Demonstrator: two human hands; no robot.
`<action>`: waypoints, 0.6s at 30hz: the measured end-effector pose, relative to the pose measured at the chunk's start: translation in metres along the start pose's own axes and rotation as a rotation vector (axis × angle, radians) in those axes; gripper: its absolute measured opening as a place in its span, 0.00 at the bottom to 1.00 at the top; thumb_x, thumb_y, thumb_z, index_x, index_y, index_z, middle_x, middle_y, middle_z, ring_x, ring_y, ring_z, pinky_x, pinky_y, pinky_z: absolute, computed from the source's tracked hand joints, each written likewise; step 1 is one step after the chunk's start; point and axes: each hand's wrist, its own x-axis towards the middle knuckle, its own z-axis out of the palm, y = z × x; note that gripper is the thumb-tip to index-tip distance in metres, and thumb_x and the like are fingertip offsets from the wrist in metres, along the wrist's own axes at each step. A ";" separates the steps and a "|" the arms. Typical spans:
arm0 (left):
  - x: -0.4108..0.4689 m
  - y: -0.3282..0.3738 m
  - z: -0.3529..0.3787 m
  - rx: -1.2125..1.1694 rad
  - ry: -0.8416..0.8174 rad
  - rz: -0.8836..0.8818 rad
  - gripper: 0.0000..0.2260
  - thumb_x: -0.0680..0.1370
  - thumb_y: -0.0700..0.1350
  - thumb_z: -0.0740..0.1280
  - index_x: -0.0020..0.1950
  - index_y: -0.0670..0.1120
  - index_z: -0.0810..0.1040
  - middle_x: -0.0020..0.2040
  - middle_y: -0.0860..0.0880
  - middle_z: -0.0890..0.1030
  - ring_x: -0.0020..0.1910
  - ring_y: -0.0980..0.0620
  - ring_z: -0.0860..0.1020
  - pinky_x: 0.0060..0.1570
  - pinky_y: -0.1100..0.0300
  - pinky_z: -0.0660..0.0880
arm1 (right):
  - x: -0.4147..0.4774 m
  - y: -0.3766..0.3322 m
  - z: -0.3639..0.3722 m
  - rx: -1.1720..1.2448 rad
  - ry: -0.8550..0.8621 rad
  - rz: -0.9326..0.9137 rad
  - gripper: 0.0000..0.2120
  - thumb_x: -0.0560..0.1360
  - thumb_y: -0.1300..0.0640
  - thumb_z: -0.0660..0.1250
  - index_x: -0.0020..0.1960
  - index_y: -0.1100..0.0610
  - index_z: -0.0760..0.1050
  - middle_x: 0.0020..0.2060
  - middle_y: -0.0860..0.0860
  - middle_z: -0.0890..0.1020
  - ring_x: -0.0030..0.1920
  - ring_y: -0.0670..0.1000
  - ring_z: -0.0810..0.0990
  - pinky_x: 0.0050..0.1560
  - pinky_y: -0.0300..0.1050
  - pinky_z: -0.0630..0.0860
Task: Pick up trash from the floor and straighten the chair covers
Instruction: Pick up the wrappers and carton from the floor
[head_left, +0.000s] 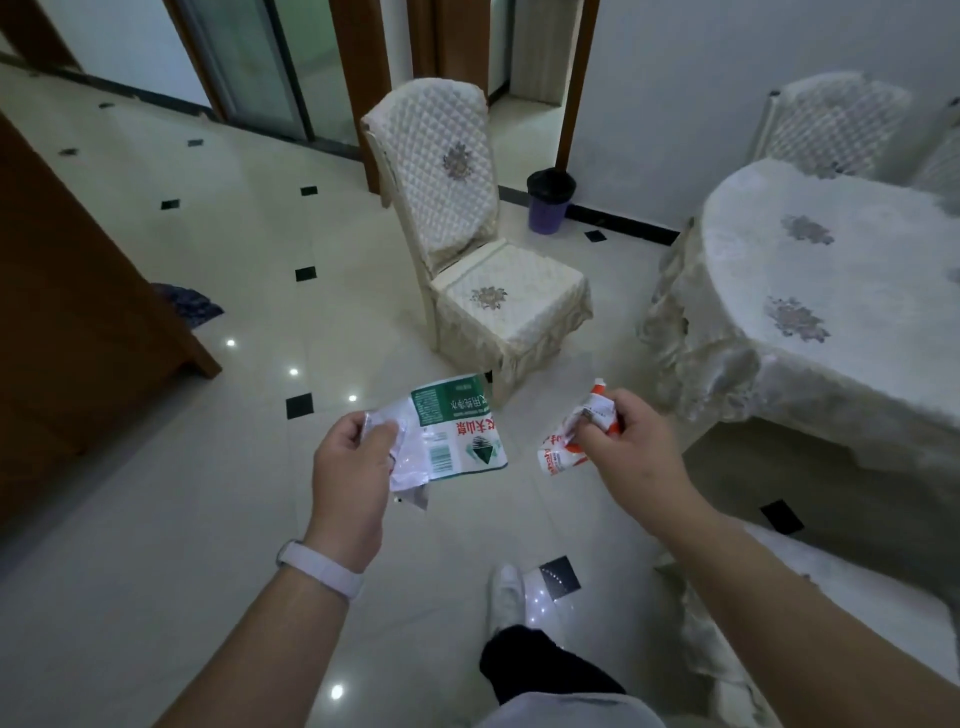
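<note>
My left hand (350, 457) pinches a crumpled clear plastic wrapper with a green and white label (457, 434), held above the floor. My right hand (623, 441) grips a small crumpled white and orange wrapper (563, 447). Ahead stands a chair with a quilted cream cover (452, 171); the back cover hangs askew, slipped toward the left, and the seat cover (511, 306) drapes down to the floor. Another covered chair (831, 124) stands behind the table at the far right.
A purple bin with a black liner (549, 202) stands by the wall behind the chair. A table under a cream cloth (810, 291) fills the right side. A brown wooden cabinet (67, 312) is on the left, with dark cloth (189, 304) beside it. My foot (506, 592) is below.
</note>
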 end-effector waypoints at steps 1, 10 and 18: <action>0.017 -0.001 0.002 0.009 0.008 -0.011 0.06 0.77 0.36 0.64 0.42 0.43 0.78 0.30 0.55 0.80 0.27 0.58 0.78 0.25 0.65 0.73 | 0.016 0.005 0.009 -0.002 -0.009 0.001 0.13 0.71 0.66 0.67 0.36 0.48 0.79 0.34 0.44 0.83 0.37 0.42 0.82 0.37 0.32 0.74; 0.208 0.034 0.019 -0.004 0.184 -0.083 0.07 0.78 0.36 0.64 0.43 0.44 0.78 0.31 0.53 0.81 0.29 0.54 0.79 0.25 0.64 0.73 | 0.218 0.021 0.110 0.077 -0.134 0.085 0.11 0.70 0.64 0.65 0.37 0.50 0.80 0.35 0.46 0.84 0.37 0.45 0.81 0.36 0.35 0.74; 0.345 0.100 0.037 -0.006 0.202 0.012 0.06 0.78 0.37 0.65 0.43 0.45 0.78 0.32 0.52 0.82 0.30 0.56 0.79 0.27 0.62 0.76 | 0.374 -0.042 0.171 0.045 -0.197 -0.014 0.07 0.71 0.60 0.66 0.38 0.50 0.79 0.35 0.43 0.82 0.35 0.46 0.79 0.36 0.42 0.72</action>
